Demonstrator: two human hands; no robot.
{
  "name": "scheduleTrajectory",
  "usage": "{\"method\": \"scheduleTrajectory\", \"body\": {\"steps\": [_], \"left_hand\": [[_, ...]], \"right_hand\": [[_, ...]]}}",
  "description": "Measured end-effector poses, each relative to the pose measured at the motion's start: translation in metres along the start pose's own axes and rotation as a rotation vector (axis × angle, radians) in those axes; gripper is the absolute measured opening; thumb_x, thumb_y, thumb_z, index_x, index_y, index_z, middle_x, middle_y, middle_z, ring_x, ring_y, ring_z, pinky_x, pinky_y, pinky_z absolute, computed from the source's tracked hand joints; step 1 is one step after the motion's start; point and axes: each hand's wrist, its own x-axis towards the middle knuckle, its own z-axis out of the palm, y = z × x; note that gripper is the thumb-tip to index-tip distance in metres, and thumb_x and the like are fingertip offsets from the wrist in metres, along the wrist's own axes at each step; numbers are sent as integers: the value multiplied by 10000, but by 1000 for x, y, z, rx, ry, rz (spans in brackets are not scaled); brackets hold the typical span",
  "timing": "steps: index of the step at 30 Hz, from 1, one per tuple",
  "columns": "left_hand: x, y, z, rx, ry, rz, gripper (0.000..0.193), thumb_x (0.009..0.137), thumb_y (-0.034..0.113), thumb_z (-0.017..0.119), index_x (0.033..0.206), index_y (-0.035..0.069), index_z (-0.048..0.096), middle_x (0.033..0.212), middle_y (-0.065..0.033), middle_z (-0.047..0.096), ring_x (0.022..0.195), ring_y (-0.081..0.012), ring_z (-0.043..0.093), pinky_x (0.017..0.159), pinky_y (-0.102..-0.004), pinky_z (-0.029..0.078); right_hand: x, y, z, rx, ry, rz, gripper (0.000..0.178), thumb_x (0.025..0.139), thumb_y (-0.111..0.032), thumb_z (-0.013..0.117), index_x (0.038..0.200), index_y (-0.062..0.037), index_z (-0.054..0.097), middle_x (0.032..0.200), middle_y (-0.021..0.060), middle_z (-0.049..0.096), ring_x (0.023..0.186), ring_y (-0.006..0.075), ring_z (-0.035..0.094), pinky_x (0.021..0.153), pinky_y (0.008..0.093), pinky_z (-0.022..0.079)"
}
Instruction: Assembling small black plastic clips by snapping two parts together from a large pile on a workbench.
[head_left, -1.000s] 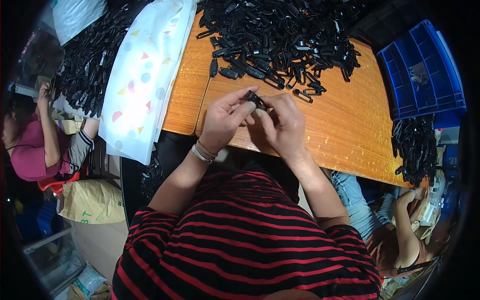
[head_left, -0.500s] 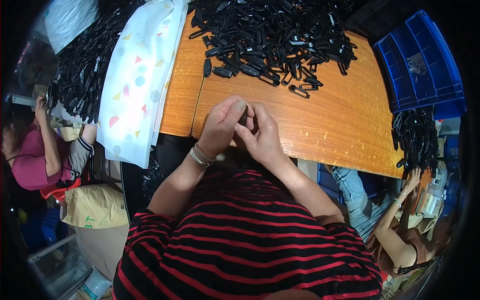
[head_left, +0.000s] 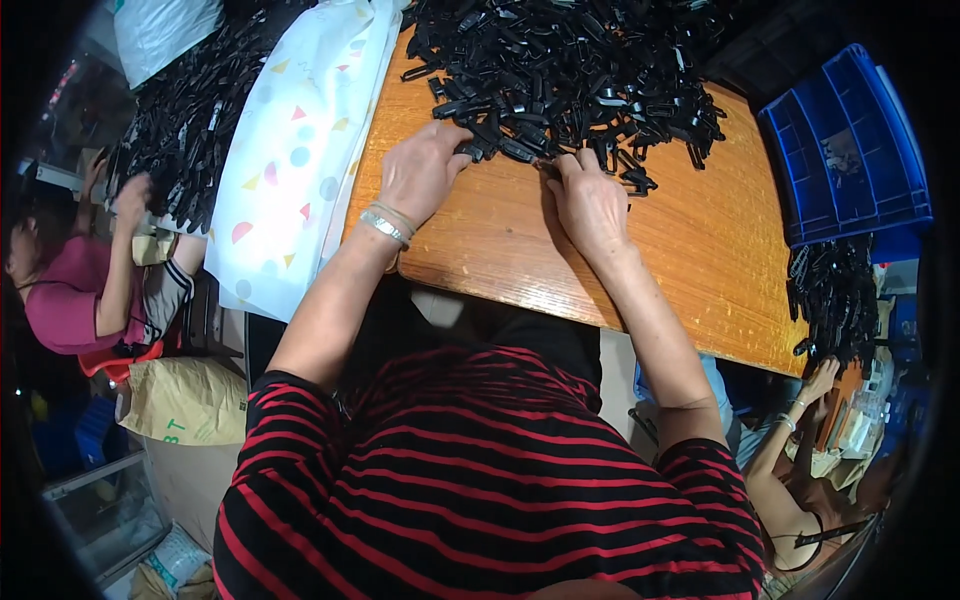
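A large heap of small black plastic buckle-like pieces (head_left: 570, 80) covers the far part of the wooden table (head_left: 490, 235). My left hand (head_left: 420, 172) reaches to the heap's near left edge. Its thumb and forefinger are parted beside a black piece, and nothing shows held between them. At the near edge, right of the middle, my right hand (head_left: 592, 205) touches the pieces with spread, bent fingertips. Its palm faces down, so the undersides of its fingers are hidden. A bracelet and a band circle my left wrist.
White patterned plastic sheeting (head_left: 290, 160) hangs along the table's left edge. A blue crate (head_left: 850, 150) stands at the right. More black pieces lie beyond it (head_left: 835, 290) and at far left (head_left: 185, 130). One person (head_left: 85, 290) works at left, another (head_left: 800, 470) at right.
My hands were together near the table's front edge, fingers closed around a small dark piece. They have parted and stretched forward to the heap. That piece no longer shows in them.
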Motion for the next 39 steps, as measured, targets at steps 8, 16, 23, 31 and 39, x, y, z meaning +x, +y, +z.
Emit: {"method": "scheduleTrajectory", "body": {"steps": [8,16,23,31,39], "left_hand": [[-5,7,1,18,0,13,162,774,148,723,856,66,609,861,-107,590,773,-312,623,641,-398,497],[-18,10,5,-310,105,-23,175,819,111,701,955,43,616,858,-83,623,695,-247,612,612,-337,479],[-36,33,2,-1281,-183,-553,184,937,122,611,1091,23,603,807,9,616,652,-47,549,570,-184,432],[-43,52,1,-1499,-157,-556,286,914,147,657,1168,31,598,803,20,617,636,-28,520,565,-163,408],[-46,54,2,-1526,-52,-483,289,894,86,666,1169,17,605,834,19,635,642,-27,520,574,-165,427]], "right_hand": [[-19,3,-13,216,-51,-43,128,824,-107,685,922,-27,663,851,155,607,732,354,627,624,426,507],[-33,-7,-15,232,-58,-29,167,829,-125,691,969,-37,665,913,130,588,756,339,638,649,416,528],[-38,2,-18,220,-131,-122,199,843,-124,691,1009,-26,642,914,135,583,756,293,648,616,376,528],[-29,-47,-34,800,201,48,204,842,-64,695,1020,13,632,890,93,596,688,140,633,571,238,491],[-33,-51,-23,780,223,8,183,830,-38,699,997,10,640,882,69,580,654,114,605,551,216,473]]}}
